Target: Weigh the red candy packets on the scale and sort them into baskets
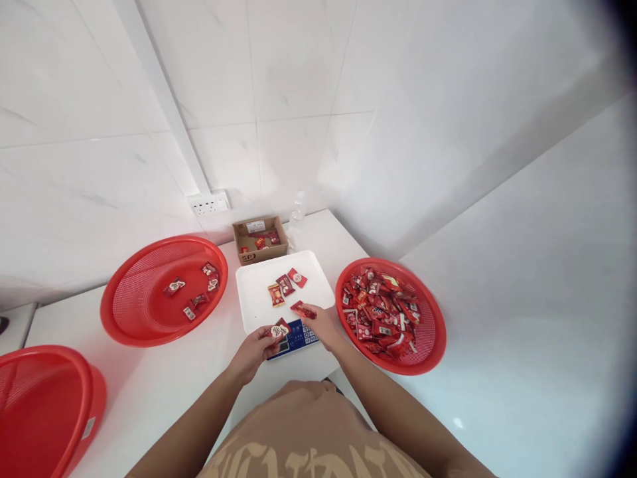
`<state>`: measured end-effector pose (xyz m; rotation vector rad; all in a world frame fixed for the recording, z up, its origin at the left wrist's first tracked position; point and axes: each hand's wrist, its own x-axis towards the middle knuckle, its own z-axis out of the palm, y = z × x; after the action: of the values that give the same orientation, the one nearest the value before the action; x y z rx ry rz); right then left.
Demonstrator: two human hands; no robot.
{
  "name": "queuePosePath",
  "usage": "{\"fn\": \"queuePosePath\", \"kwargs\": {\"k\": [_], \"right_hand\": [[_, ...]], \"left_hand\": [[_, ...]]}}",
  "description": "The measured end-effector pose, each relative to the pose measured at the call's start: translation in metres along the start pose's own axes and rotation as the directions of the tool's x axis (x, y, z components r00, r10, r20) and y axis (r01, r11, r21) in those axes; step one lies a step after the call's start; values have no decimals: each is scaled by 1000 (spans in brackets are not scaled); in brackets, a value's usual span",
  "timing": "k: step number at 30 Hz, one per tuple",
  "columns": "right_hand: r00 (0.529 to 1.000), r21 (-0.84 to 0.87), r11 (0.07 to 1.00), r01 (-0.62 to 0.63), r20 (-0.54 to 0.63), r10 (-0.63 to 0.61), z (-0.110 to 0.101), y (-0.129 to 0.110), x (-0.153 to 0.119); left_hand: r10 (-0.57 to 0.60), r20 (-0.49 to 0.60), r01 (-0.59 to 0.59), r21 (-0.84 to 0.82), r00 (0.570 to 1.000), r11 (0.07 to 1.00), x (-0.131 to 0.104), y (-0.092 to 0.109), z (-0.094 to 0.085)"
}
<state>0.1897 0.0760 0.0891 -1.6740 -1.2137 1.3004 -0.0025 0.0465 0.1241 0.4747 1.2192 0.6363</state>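
My left hand [253,352] is closed on a dark red candy packet [279,329] with white lettering, held over the front edge of the scale. In my right hand [321,322] is another red candy packet [300,309], pinched above the scale's right side. The white scale tray [253,305] bears 3 small packets: a red and gold one [276,295], a dark red one [285,285] and a bright red one [298,277]. My hands partly cover the blue scale panel [293,340] with its display and keys.
A red basket [438,332] full of packets stands at the right. Another red basket [162,325] at the left holds several packets, with a third red basket [89,398] nearer. Behind the scale are a cardboard box [269,253] with packets and a clear bottle [297,209] by the wall.
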Motion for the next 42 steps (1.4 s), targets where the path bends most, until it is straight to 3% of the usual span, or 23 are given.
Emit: {"fn": "queuePosePath", "kwargs": {"k": [6, 9, 11, 15, 18, 21, 26, 28, 34, 42], "right_hand": [[994, 159, 987, 12, 110, -30, -9, 5, 6], [992, 50, 998, 39, 116, -45, -22, 8, 6], [995, -45, 996, 77, 71, -74, -37, 14, 2], [988, -204, 969, 138, -47, -150, -82, 34, -4], [979, -373, 919, 128, -102, -178, -116, 52, 1], [988, -526, 846, 83, -66, -138, -137, 70, 12], [998, -688, 723, 62, 33, -54, -138, 87, 23], [995, -729, 677, 99, 89, -49, -135, 90, 21], [976, -756, 618, 217, 188, -112, -136, 94, 13], [967, -786, 566, 251, 223, -119, -138, 90, 11]], "left_hand": [[73, -60, -71, 33, 996, 997, 21, 11, 25], [151, -142, -136, 107, 978, 985, 26, 13, 38], [221, -196, -170, 246, 955, 954, 26, 11, 43], [414, -212, -202, 627, 885, 752, 27, 1, 42], [488, -152, -230, 738, 860, 635, 31, -7, 42], [553, -80, -281, 795, 830, 537, 39, -10, 50], [623, 167, -276, 958, 764, 82, 63, -7, 67], [615, 182, -224, 975, 767, -9, 73, -3, 72], [579, 134, -106, 991, 804, -81, 102, 24, 83], [525, 240, -192, 971, 817, -145, 131, 68, 98]]}}
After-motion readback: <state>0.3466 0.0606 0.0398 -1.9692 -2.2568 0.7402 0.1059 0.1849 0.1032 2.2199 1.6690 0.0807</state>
